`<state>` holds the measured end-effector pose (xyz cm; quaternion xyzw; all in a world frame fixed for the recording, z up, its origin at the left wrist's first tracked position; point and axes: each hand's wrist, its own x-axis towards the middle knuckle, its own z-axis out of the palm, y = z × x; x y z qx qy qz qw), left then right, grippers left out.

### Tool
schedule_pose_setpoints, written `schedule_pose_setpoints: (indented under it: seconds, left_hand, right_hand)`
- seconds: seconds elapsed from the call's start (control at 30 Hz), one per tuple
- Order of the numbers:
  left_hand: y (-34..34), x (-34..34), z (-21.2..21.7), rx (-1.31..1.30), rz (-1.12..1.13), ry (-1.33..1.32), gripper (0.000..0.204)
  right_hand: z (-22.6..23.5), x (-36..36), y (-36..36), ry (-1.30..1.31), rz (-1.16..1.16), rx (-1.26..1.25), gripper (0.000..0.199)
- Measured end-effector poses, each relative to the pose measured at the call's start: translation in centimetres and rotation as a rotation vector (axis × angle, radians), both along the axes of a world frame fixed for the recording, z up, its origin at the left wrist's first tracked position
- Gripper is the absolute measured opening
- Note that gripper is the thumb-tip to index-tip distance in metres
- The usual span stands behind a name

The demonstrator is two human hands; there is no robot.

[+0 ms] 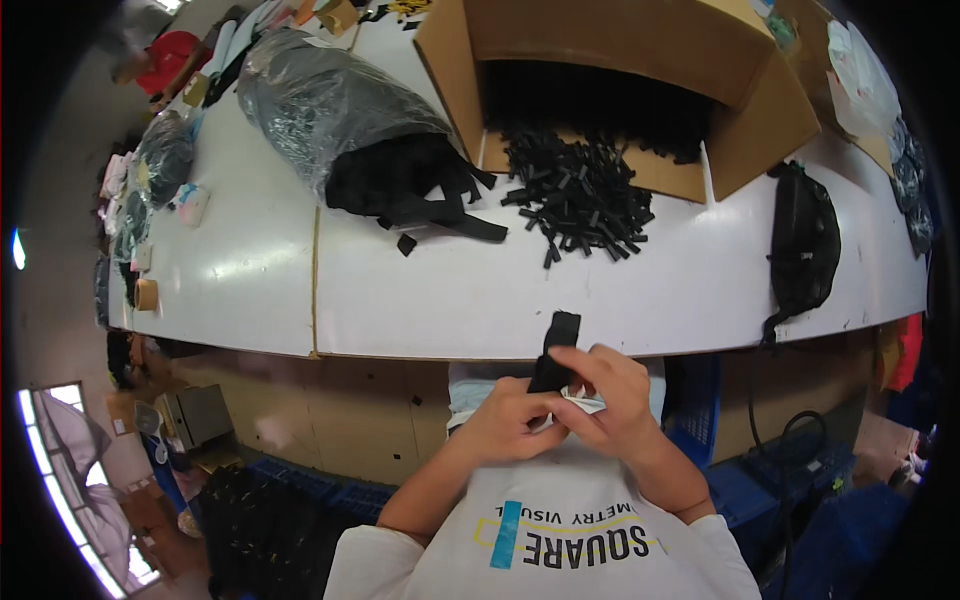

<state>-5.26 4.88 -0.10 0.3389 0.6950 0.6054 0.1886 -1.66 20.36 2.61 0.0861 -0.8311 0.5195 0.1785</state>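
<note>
Close to my body, just off the table's near edge, I hold a short black fabric strap [562,328] that stands up between my hands. My left hand [512,422] is closed at the strap's lower end. My right hand [618,398] pinches it from the side with thumb and fingers. The lower end is partly hidden by my fingers. Ahead on the table lies a loose pile of small black strap pieces [580,195], in front of an opened cardboard box [755,130]. Many more dark pieces are inside that box.
A clear plastic bag [335,100] of black straps [400,185] spills onto the white table [420,300] at left. To the right lies a black pouch [803,240]. A tape roll [146,294] sits far left. Blue crates [695,410] stand below the table.
</note>
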Motion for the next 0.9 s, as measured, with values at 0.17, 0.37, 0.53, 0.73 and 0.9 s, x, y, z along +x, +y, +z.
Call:
schedule_pose_setpoints:
  seconds: [0.17,0.37,0.53,0.73,0.9]
  left_hand:
    - [-0.9,0.1,-0.6,0.008,0.02,0.066,0.008]
    - [-1.1,-0.1,-0.5,-0.025,0.004,0.026,0.009]
    - [-1.0,0.5,-0.3,-0.077,-0.019,0.009,0.011]
    - [-0.9,0.7,-0.6,-0.105,-0.016,-0.005,0.014]
    - [-0.2,0.3,0.3,-0.097,0.004,0.04,0.012]
  right_hand:
    - [-1.2,-1.0,-0.8,0.261,0.024,0.117,0.032]
    - [-1.8,-0.4,-1.4,0.361,-0.071,0.363,0.041]
    - [-1.4,1.0,-1.7,0.292,-0.164,0.471,0.044]
    - [-0.9,1.6,-1.7,0.318,-0.08,0.583,0.044]
    - [-0.2,0.9,-0.6,0.279,0.036,0.474,0.035]
